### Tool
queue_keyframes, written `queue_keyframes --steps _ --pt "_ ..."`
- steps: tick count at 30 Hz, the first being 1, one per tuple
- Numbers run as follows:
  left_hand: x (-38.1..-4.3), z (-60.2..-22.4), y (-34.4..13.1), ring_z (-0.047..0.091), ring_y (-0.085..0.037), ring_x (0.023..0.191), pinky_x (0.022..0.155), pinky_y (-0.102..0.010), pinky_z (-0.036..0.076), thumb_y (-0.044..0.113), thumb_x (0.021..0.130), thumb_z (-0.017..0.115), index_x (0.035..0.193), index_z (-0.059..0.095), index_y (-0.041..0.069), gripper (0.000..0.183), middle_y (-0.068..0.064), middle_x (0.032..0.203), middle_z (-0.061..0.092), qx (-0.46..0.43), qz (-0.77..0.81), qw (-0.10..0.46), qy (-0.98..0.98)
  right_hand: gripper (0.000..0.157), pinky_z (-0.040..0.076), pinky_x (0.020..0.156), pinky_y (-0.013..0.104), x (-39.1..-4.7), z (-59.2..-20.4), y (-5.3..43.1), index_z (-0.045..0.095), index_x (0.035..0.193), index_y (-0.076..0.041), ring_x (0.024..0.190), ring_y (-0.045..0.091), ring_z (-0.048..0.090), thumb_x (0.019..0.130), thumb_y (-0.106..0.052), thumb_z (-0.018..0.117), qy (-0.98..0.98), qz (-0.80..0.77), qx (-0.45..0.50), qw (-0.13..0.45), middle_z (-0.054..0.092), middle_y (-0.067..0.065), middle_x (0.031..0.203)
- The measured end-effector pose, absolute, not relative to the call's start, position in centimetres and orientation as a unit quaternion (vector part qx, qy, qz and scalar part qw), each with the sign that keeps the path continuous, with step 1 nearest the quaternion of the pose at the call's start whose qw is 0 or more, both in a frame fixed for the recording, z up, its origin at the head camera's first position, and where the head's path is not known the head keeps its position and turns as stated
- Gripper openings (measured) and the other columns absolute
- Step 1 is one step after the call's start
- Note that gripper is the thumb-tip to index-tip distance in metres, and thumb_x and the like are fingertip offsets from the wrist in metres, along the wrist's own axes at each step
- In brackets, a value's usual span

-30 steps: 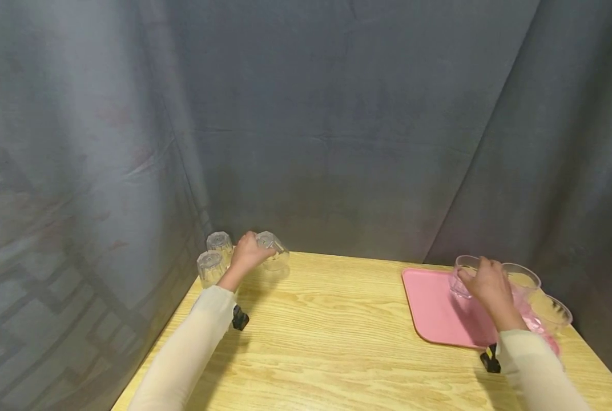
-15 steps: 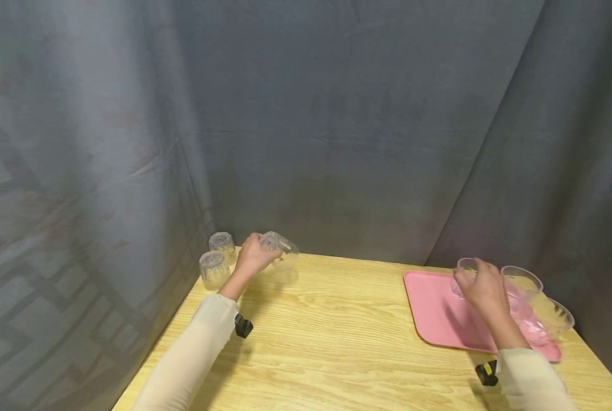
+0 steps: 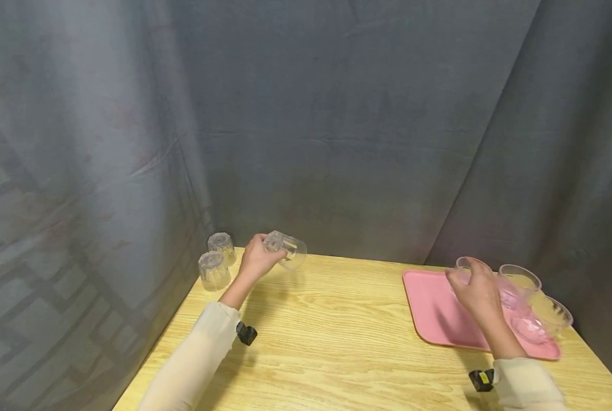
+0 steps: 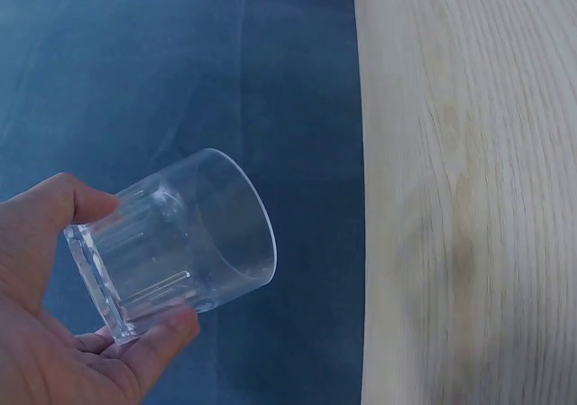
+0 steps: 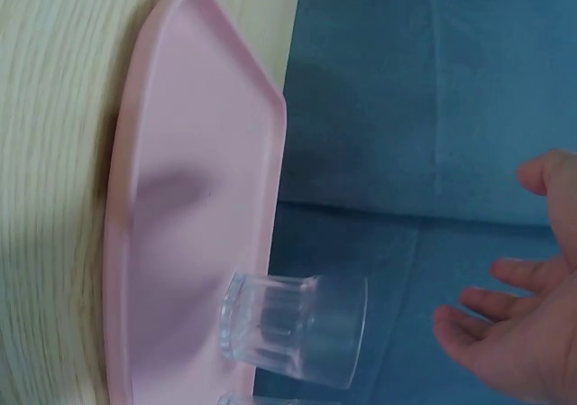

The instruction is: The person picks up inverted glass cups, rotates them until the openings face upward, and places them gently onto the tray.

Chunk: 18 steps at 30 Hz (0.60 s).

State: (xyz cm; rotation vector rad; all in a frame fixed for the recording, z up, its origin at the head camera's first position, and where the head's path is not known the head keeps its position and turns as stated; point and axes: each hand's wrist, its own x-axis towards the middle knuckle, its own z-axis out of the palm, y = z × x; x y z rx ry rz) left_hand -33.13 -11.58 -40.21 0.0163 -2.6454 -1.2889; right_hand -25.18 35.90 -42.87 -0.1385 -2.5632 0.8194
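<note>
My left hand pinches a clear plastic tumbler near its base. The tumbler is tilted, its mouth facing right and its base toward the palm. Above the pink tray is my right hand, with fingers loosely bent and nothing in them. In the right wrist view, a clear tumbler stands upright on the tray, apart from that hand. The hand partly hides this tumbler in the head view. Other upright tumblers stand at the tray's right side.
Two upside-down tumblers stand at the table's far left corner, beside my left wrist. The wooden table stretches between them and the tray. Grey curtains hang along its back and sides.
My left hand moves slightly right, and its tumbler tips further toward sideways. My right hand lets go of the tumbler on the tray and draws back to the left.
</note>
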Motion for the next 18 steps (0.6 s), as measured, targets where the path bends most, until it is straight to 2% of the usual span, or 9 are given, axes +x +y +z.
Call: queue_keyframes --steps 3,13,18 --pt "-32.8 -40.1 -11.3 0.062 -0.035 0.102 0.087 -0.048 0.053 0.035 0.078 0.078 0.138 0.047 -0.002 0.078 -0.020 0.118 0.062 0.001 -0.447 0.103 -0.889 0.059 0.031 0.104 0.070 -24.9 -42.6 35.2 0.045 0.137 0.013 0.129 0.060 0.037 0.097 -0.026 0.062 -0.925 0.300 -0.044 0.231 0.042 0.043 0.138" --pt "-31.8 -40.4 -10.5 0.062 -0.036 0.103 0.089 -0.048 0.053 0.031 0.078 0.078 0.133 0.049 -0.003 0.071 -0.020 0.117 0.061 -0.006 -0.483 0.118 -0.868 0.065 0.032 0.103 0.071 -24.2 -42.3 33.4 0.039 0.145 0.012 0.128 0.060 0.039 0.100 -0.031 0.060 -0.919 0.329 -0.049 0.213 0.041 0.041 0.140" --pt "-30.9 -40.5 -10.0 0.061 -0.037 0.109 0.092 -0.048 0.052 0.032 0.079 0.077 0.135 0.048 -0.003 0.072 -0.023 0.124 0.060 -0.005 -0.498 0.112 -0.860 0.067 0.033 0.101 0.071 -23.7 -42.3 32.6 0.037 0.147 0.011 0.125 0.059 0.042 0.101 -0.033 0.059 -0.915 0.343 -0.045 0.208 0.045 0.041 0.137"
